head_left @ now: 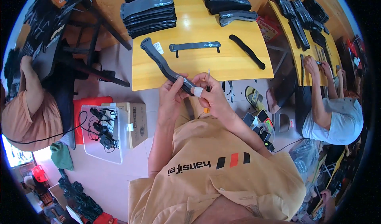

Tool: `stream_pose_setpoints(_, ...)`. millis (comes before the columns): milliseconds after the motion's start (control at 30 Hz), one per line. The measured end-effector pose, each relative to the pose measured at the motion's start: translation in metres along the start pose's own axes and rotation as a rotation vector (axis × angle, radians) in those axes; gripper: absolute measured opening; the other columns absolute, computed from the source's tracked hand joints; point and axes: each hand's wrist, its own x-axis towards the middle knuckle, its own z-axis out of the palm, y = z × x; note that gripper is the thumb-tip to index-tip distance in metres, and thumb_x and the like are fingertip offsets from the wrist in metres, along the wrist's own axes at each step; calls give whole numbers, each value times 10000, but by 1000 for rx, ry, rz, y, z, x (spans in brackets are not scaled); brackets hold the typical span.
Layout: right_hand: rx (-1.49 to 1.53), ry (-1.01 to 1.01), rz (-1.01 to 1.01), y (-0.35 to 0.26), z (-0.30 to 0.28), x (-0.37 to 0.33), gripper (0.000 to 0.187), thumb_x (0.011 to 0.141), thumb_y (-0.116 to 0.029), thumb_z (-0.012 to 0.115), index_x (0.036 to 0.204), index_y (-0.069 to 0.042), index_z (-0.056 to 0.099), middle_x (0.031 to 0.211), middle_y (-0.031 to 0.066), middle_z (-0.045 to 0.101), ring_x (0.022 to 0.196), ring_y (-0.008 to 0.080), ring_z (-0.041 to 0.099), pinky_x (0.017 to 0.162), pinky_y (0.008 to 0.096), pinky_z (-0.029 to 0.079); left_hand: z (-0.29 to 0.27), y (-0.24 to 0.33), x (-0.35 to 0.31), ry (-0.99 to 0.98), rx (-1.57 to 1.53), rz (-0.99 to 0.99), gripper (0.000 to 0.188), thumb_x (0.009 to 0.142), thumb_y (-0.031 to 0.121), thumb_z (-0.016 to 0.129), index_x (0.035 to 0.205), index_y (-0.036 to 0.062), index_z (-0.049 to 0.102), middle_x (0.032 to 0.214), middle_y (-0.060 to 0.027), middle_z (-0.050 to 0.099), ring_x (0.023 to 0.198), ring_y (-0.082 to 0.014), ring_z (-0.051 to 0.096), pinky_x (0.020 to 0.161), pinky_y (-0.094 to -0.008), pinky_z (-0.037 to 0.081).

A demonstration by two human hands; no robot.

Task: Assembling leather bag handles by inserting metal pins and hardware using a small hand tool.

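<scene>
A long black padded strap (159, 62) slants from the table's front edge down to my hands. My left hand (170, 97) is closed round its near end, thumb on top beside the pale print. My right hand (216, 101), with white tape round a finger, is closed at the same end. Upright in its grip is a slim tool (208, 75) with a metal shaft; an orange piece, apparently its handle, shows below the fingers. On the yellow table (190, 71) lie a flat grey-black strap (194, 46) with two small tabs, a plain black strip (247, 51) and a white label (158, 48).
Stacks of black straps (149, 13) stand at the table's far left, with more piles (230, 3) far right. A clear bin (104, 134) of cables sits on the floor beside a cardboard box (137, 124). Co-workers sit left and right, the right one at another yellow table (293, 37).
</scene>
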Motion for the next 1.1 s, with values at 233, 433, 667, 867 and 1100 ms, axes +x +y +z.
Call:
stream_pose_setpoints(233, -321, 10, -192, -13, -19, -16, 303, 882, -163, 410, 1126, -23, 523, 700, -20, 462, 457, 22, 351, 400, 171, 250, 0, 7, 4, 22, 9, 2, 205, 871, 197, 520, 941, 5, 542, 855, -162, 633, 733, -170, 645, 603, -248, 551)
stream_pose_setpoints(433, -731, 1, -387, -14, -10, -24, 423, 829, -32, 399, 1247, -54, 455, 640, 29, 491, 512, 98, 445, 506, 199, 378, 3, 7, 3, 10, 37, 8, 242, 885, 230, 496, 949, -1, 531, 846, -158, 629, 745, -176, 642, 597, -253, 564)
stream_pose_setpoints(667, -858, 13, -424, -22, -2, -30, 559, 738, 81, 386, 1260, -112, 447, 720, 110, 552, 545, 141, 502, 559, 256, 434, 5, 6, 2, -3, 24, 20, 254, 885, 233, 496, 939, -13, 532, 811, -146, 629, 698, -167, 640, 574, -255, 570)
stream_pose_setpoints(867, -999, -5, -506, -26, -5, -29, 585, 705, 94, 406, 1248, -121, 451, 1031, 151, 592, 672, 263, 606, 621, 314, 483, 5, 5, 1, -4, 45, 15, 252, 884, 228, 499, 933, -16, 538, 796, -139, 630, 673, -156, 638, 562, -251, 568)
stream_pose_setpoints(1100, -1084, -55, -434, -30, -8, -32, 616, 670, 106, 431, 1240, -127, 462, 1056, 154, 581, 754, 296, 612, 657, 325, 491, 3, 3, 2, -8, 70, 0, 241, 878, 220, 510, 929, -14, 539, 800, -134, 631, 667, -150, 636, 560, -252, 566)
